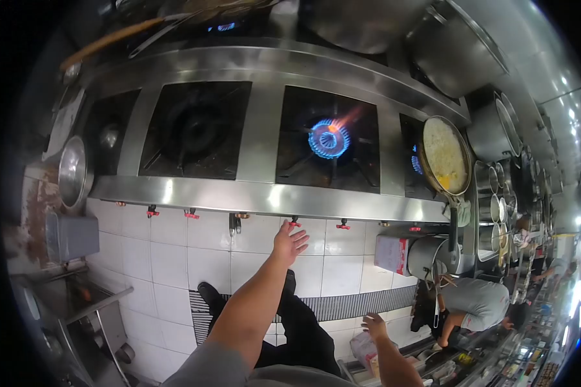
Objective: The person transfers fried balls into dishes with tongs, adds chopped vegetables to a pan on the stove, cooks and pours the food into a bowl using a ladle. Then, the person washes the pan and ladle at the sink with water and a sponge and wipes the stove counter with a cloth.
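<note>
Below the stove's steel front edge (265, 198), my left hand (291, 242) is at a red valve knob (295, 223), fingers spread; whether a fingertip touches the knob cannot be made out. My right hand (374, 326) hangs lower right, fingers apart and nothing in it. A blue flame with an orange streak burns on the middle burner (329, 138). To its left, the burner (195, 132) shows no flame. A pan (444, 155) of pale food with a yellow patch sits at the right burner, where blue flame shows beside it.
Large steel pots (455, 55) stand at the upper right. A metal bowl (75, 172) and grey bin (74, 237) are at the left. A box (391, 254) and pot (426, 258) sit below the pan handle. A person in grey (478, 302) bends over at the right.
</note>
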Demonstrator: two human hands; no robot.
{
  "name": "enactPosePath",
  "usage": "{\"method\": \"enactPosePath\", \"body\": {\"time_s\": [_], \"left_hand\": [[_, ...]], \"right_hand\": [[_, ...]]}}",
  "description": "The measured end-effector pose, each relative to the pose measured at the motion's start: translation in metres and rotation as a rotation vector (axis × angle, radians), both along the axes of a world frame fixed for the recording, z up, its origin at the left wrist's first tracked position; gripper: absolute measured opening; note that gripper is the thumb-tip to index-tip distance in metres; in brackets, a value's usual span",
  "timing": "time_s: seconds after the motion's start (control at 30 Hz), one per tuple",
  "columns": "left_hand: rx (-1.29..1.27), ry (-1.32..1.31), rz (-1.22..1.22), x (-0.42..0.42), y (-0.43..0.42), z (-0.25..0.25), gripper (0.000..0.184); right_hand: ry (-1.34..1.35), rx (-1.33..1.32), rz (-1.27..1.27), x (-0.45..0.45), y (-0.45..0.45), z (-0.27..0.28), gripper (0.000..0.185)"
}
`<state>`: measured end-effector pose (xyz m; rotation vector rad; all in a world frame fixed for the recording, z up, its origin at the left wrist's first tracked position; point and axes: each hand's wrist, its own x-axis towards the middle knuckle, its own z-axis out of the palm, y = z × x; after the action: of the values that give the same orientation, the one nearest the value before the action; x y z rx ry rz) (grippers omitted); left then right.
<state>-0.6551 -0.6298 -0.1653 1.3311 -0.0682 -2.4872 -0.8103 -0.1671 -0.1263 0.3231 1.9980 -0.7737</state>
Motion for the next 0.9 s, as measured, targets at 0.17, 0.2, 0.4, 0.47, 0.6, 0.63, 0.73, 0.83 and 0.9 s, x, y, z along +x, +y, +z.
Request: {"method": "enactPosePath", "body": {"time_s": [0.17, 0.2, 0.4, 0.47, 0.6, 0.63, 0.73, 0.83, 0.9], "left_hand": [[-0.078, 0.006, 0.222, -0.017, -0.002, -0.017, 0.029], [-0.141, -0.042, 0.179, -0.015, -0.003, -0.018, 0.026], [-0.378, -0.37, -0.039, -0.015, -0.012, -0.006, 0.036], [-0.571, -0.464, -0.114, -0.014, -0.013, -0.019, 0.033], [-0.844, -0.703, -0.23, -0.013, -0.01, -0.044, 0.032], [-0.943, -0.774, -0.197, -0.016, -0.008, -0.036, 0.03], [-1.041, -0.865, -0.36, -0.016, -0.011, 0.004, 0.035], [-1.011, -0.868, -0.598, -0.007, -0.018, 0.001, 0.043], [-1.046, -0.766, -0.625, 0.003, -0.018, -0.022, 0.051]], "right_hand": [[-0.034, 0.013, -0.024, 0.018, 0.075, 0.007, 0.031], [-0.149, 0.014, -0.08, 0.023, 0.115, -0.019, 0.03], [-0.383, 0.251, 0.101, 0.039, 0.136, -0.006, 0.035], [-0.386, 0.215, 0.15, 0.032, 0.138, -0.011, 0.037], [-0.301, -0.008, -0.01, 0.01, 0.102, -0.013, 0.045], [-0.217, -0.062, -0.028, 0.007, 0.08, 0.0, 0.047], [-0.233, -0.274, -0.178, -0.004, 0.039, 0.022, 0.048], [-0.073, 0.011, 0.117, 0.002, -0.043, 0.098, 0.032], [-0.067, 0.003, 0.072, 0.0, -0.045, 0.096, 0.033]]}}
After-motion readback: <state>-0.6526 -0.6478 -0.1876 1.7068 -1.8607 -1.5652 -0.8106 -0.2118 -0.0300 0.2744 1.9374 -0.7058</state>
